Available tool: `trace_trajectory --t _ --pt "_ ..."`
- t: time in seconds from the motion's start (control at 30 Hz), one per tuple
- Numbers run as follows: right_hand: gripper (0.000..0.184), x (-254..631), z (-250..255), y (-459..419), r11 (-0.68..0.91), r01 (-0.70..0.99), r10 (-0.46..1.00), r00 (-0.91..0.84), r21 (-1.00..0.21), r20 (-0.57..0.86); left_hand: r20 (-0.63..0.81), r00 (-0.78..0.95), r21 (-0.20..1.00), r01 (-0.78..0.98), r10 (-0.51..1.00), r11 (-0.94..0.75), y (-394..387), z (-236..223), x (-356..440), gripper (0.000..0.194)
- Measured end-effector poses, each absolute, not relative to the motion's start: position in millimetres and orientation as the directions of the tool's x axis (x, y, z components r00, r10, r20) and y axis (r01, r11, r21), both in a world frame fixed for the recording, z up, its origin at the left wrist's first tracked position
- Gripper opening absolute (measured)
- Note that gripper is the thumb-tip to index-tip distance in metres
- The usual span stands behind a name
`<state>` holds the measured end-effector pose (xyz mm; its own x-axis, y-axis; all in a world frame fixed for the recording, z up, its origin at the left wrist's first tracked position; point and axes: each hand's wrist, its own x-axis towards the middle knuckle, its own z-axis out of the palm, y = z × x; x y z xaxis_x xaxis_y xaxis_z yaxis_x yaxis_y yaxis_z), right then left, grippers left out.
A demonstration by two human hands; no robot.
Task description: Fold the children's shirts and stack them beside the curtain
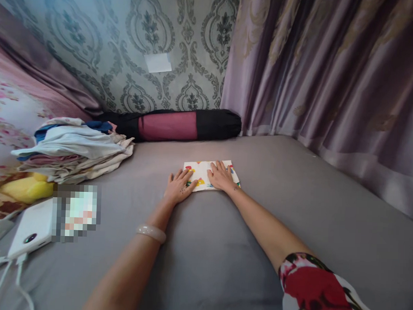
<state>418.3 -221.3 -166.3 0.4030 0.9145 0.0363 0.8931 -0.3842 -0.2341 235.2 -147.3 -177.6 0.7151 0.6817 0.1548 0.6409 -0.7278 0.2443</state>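
A flat, white rectangular piece with red, yellow, green and blue prints [203, 172] lies on the grey bed sheet [203, 245]. It looks folded; whether it is cloth or paper I cannot tell. My left hand [180, 186] rests at its left end, fingers spread over the near left corner. On its right half my right hand [222, 176] lies flat, fingers stretched away from me. Neither hand grips anything. A pale bangle [151, 233] circles my left forearm, and a floral sleeve covers my right arm.
To the left are a pile of folded clothes [74, 146], a yellow plush toy [27, 188], a white power bank [34, 226] with cables and a blurred-out object. A black and maroon roll bag [168, 125] lies along the wall. Purple curtains [297, 72] hang at the right.
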Motion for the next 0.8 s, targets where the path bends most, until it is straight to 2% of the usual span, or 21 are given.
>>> trace_trajectory --t 0.13,0.3,0.43,0.6,0.7,0.8 --pt "0.062 427 -162 -228 -0.411 0.872 0.906 0.423 -0.267 -0.013 0.138 0.713 0.227 0.653 0.687 -0.723 -147 -179 236 0.059" --pt "0.064 439 -163 -242 -0.459 0.858 0.879 0.476 -0.229 0.022 0.124 0.71 0.219 0.662 0.693 -0.717 -147 -179 236 0.06" --pt "0.067 443 -169 -245 -0.477 0.847 0.873 0.487 -0.236 -0.014 0.123 0.719 0.218 0.653 0.684 -0.726 -146 -179 236 0.061" --pt "0.065 440 -172 -244 -0.465 0.849 0.874 0.485 -0.251 0.024 0.126 0.72 0.235 0.647 0.682 -0.726 -144 -182 235 0.06" --pt "0.059 443 -168 -243 -0.446 0.828 0.874 0.484 -0.339 0.033 0.132 0.716 0.276 0.638 0.685 -0.719 -141 -183 234 0.06" --pt "0.046 456 -158 -244 -0.468 0.671 0.814 0.581 -0.575 0.015 0.159 0.657 0.365 0.654 0.737 -0.663 -135 -181 235 0.059"
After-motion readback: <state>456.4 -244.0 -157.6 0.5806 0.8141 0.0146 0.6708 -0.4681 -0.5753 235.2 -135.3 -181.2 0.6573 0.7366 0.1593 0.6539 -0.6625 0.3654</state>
